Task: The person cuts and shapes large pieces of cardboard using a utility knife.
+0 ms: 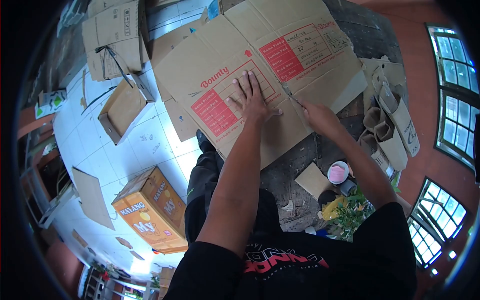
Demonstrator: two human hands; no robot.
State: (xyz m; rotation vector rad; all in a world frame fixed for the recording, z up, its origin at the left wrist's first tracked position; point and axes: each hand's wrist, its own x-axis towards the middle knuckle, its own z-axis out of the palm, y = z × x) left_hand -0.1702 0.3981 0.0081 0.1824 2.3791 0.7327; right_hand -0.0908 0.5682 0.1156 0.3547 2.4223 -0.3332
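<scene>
A large flattened cardboard sheet [225,47], printed in red with "Bounty" and label tables, lies across a dark wooden surface. My left hand [251,102] is open and flat on its left panel, fingers spread over the printed label. At the fold between the two panels, my right hand [316,116] is closed around a thin, dark knife-like tool [294,98]. The tool's tip meets the cardboard at the crease, to the right of my left hand. Its handle is hidden in my fingers.
An orange "My" carton [150,212] and an open shallow box [125,107] stand on the white tiled floor. Tied cardboard [112,40] is at upper left. Folded cardboard pieces [387,117], a cup with pink contents [338,172] and a leafy plant [352,215] sit at right.
</scene>
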